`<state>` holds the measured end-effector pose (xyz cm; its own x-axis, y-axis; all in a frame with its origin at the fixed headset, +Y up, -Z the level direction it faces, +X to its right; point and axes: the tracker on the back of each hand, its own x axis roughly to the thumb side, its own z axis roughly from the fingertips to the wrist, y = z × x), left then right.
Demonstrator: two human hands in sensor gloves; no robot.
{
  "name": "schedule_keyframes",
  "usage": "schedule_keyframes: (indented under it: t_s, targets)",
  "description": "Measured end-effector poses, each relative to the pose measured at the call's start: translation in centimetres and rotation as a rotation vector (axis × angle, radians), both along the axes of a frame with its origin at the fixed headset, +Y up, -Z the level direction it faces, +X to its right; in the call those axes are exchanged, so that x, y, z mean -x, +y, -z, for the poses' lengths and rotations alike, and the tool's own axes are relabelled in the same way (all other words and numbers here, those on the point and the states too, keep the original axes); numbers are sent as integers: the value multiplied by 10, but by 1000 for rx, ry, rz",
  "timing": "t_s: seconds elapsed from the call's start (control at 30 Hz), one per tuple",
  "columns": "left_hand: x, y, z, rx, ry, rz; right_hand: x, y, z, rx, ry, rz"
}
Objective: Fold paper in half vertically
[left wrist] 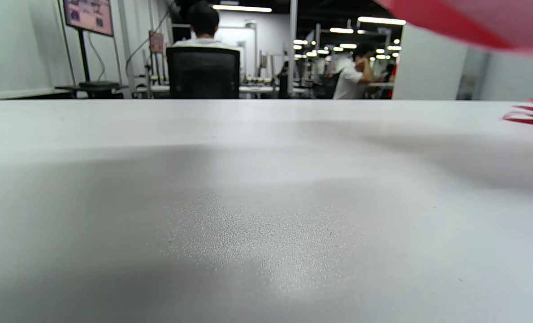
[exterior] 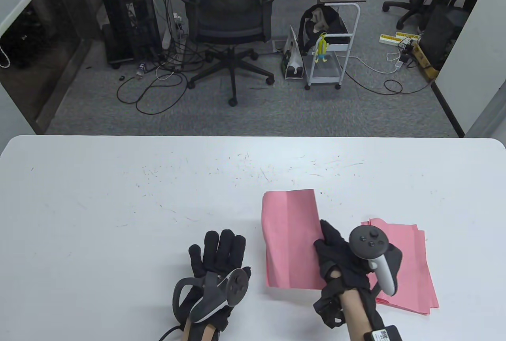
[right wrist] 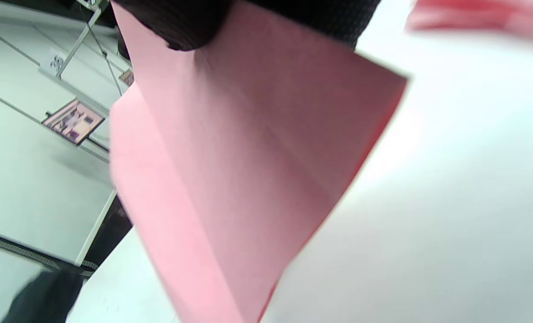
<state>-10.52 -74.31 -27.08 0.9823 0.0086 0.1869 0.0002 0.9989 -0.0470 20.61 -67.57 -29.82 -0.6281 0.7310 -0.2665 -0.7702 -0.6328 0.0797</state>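
Note:
A folded pink paper (exterior: 290, 238) is held up off the white table (exterior: 118, 198) by my right hand (exterior: 336, 250), which grips its right edge. In the right wrist view the paper (right wrist: 248, 170) hangs from my gloved fingers (right wrist: 181, 22) and shows a crease. My left hand (exterior: 217, 262) lies flat and empty on the table, fingers spread, to the left of the paper. The left wrist view shows only bare table and a blurred red edge of the paper (left wrist: 463, 22) at the top right.
A stack of pink sheets (exterior: 411, 273) lies on the table under and to the right of my right hand; its edge shows in the left wrist view (left wrist: 530, 114). Beyond the table's far edge are an office chair (exterior: 229, 20) and a white cart (exterior: 332, 48).

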Motion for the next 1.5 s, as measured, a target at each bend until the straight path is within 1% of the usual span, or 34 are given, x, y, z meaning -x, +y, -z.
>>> schedule_keyframes:
  t_s: [0.1, 0.17, 0.33, 0.43, 0.53, 0.6, 0.73, 0.93, 1.07, 1.3, 1.5]
  targets:
    - [0, 0, 0, 2, 1, -6, -34, 15, -6, -19, -73, -34]
    - [0, 0, 0, 3, 2, -6, -53, 19, -9, -21, -116, -46]
    - [1, 0, 1, 10, 4, -1, -94, 18, -15, 13, -204, -59]
    - [1, 0, 1, 14, 7, -4, -123, 8, -18, 64, -264, -78]
    - [1, 0, 1, 16, 9, 0, -143, -2, -20, 100, -305, -80]
    - [2, 0, 1, 18, 10, 4, -159, -14, -21, 149, -333, -77]
    - [2, 0, 2, 22, 13, 6, -178, -35, -23, 212, -375, -56]
    - [3, 1, 2, 19, 15, 5, -189, -59, -22, 271, -405, -74]
    - [3, 0, 3, 23, 17, 11, -186, -68, -19, 309, -419, -161]
    - [3, 1, 3, 28, 20, 9, -177, -75, -14, 351, -444, -326]
    - [3, 0, 3, 28, 15, 7, -167, -79, -11, 379, -427, -439]
